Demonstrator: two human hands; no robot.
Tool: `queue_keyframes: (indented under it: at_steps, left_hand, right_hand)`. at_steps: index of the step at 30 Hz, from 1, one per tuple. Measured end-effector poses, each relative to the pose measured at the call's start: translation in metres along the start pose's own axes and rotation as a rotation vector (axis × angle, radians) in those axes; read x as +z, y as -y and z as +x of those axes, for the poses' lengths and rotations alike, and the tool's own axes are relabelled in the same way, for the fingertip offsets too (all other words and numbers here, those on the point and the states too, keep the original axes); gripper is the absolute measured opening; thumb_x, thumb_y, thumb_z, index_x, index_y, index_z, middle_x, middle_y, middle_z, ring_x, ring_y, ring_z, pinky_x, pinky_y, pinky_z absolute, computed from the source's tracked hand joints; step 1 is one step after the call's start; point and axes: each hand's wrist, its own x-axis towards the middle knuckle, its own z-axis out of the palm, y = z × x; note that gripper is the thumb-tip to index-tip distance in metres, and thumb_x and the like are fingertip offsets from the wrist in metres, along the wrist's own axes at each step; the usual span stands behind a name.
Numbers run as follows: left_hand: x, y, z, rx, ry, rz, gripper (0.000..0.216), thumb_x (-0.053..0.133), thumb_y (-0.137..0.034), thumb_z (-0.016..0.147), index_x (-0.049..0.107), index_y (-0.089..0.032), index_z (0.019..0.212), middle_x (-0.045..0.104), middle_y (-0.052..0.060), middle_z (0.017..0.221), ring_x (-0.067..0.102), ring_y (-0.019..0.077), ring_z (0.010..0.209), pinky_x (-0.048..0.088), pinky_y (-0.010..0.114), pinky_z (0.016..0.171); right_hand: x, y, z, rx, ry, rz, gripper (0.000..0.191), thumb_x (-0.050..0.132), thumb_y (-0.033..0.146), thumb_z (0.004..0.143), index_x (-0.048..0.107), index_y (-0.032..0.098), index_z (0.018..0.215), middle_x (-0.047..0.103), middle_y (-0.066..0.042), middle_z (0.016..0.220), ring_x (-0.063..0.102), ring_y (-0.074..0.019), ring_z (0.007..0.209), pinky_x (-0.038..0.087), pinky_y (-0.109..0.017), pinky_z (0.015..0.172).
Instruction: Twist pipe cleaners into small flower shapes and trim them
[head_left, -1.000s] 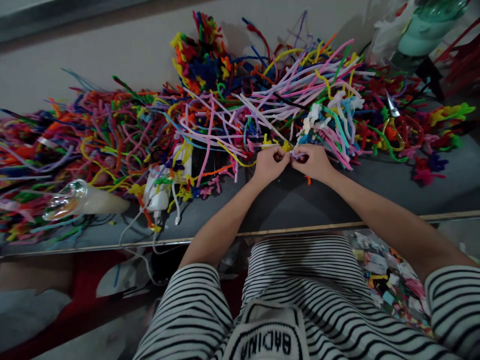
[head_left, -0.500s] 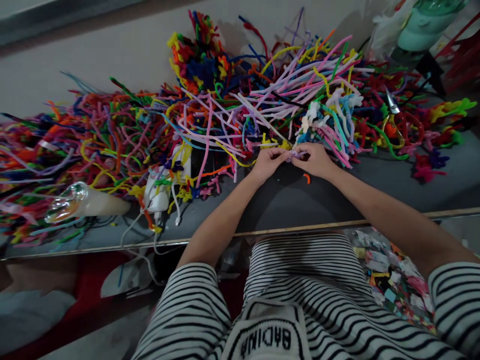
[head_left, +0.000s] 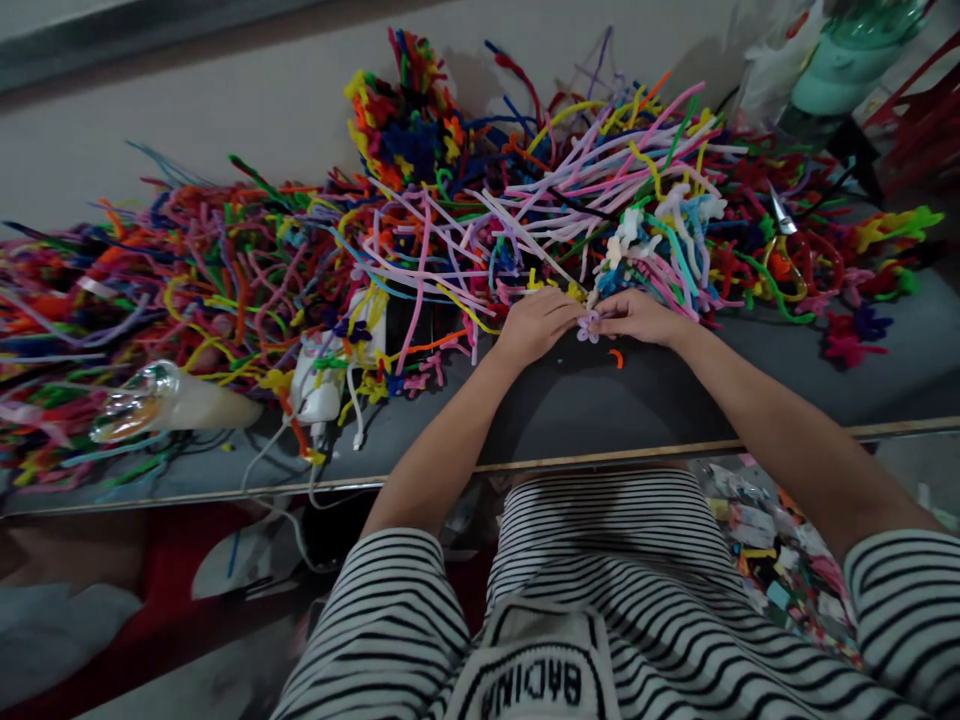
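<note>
My left hand (head_left: 536,322) and my right hand (head_left: 639,317) meet fingertip to fingertip at the near edge of a big heap of coloured pipe cleaners (head_left: 420,215). Between them sits a small lilac pipe-cleaner flower (head_left: 588,327), pinched by the fingers of both hands just above the dark table top (head_left: 600,400). A short orange scrap (head_left: 616,356) lies on the table right below my right hand.
Small pliers or scissors (head_left: 783,215) lie in the heap at the right. A glue gun (head_left: 315,385) with a white cord and a clear plastic bag (head_left: 161,400) lie at the left. Finished flower shapes (head_left: 855,335) lie at the right. A mint-green fan base (head_left: 847,60) stands far right.
Both hands have flattened and dropped slightly toward the table. The lilac flower, hidden in my fingers before, now shows between the fingertips.
</note>
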Motion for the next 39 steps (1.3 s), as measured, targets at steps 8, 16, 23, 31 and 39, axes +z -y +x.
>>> queue_keyframes:
  at_steps: [8, 16, 23, 31, 39]
  left_hand:
    - [-0.009, -0.009, 0.001, 0.123, 0.018, 0.191, 0.021, 0.05, -0.028, 0.106, 0.07, -0.026, 0.112, 0.075, 0.005, 0.106, 0.069, 0.0186, 0.105, 0.055, 0.036, 0.094]
    - [-0.001, -0.023, 0.009, -0.215, 0.027, 0.008, 0.022, 0.059, -0.032, 0.095, 0.067, -0.019, 0.079, 0.068, 0.007, 0.082, 0.063, 0.0219, 0.086, 0.051, 0.04, 0.085]
    - [0.022, -0.024, 0.01, -0.907, -0.101, -0.542, 0.02, 0.074, -0.032, 0.081, 0.071, -0.017, 0.069, 0.068, -0.001, 0.066, 0.057, 0.0125, 0.064, 0.045, 0.027, 0.066]
    - [0.016, -0.015, 0.006, -0.848, -0.098, -0.829, 0.038, 0.081, -0.056, 0.079, 0.079, -0.019, 0.082, 0.075, 0.002, 0.08, 0.065, 0.0142, 0.075, 0.051, 0.028, 0.076]
    - [0.026, -0.015, 0.005, -0.731, -0.148, -0.719, 0.053, 0.069, -0.072, 0.084, 0.075, -0.019, 0.084, 0.074, 0.004, 0.084, 0.066, 0.0165, 0.08, 0.053, 0.031, 0.082]
  right_hand:
    - [-0.008, -0.002, -0.001, -0.014, 0.081, -0.045, 0.039, 0.08, 0.054, 0.078, 0.075, 0.015, 0.085, 0.064, -0.001, 0.07, 0.051, -0.0096, 0.062, 0.038, -0.026, 0.059]
    - [0.015, 0.003, -0.004, -0.162, -0.257, -0.319, 0.023, 0.074, 0.039, 0.078, 0.066, 0.017, 0.073, 0.062, 0.0, 0.068, 0.05, -0.0115, 0.062, 0.038, -0.028, 0.063]
    - [0.025, 0.003, -0.002, -0.213, -0.482, -0.515, 0.018, 0.069, 0.027, 0.076, 0.055, 0.019, 0.067, 0.049, 0.003, 0.06, 0.043, -0.0109, 0.059, 0.032, -0.028, 0.063]
    - [0.015, -0.009, -0.001, -0.158, -0.38, -0.248, 0.045, 0.073, 0.059, 0.081, 0.059, 0.018, 0.074, 0.054, 0.001, 0.064, 0.045, -0.0102, 0.058, 0.032, -0.027, 0.057]
    - [0.014, -0.007, 0.001, -0.072, -0.336, -0.054, 0.05, 0.08, 0.063, 0.075, 0.065, 0.016, 0.081, 0.055, 0.002, 0.059, 0.045, -0.0081, 0.05, 0.031, -0.025, 0.049]
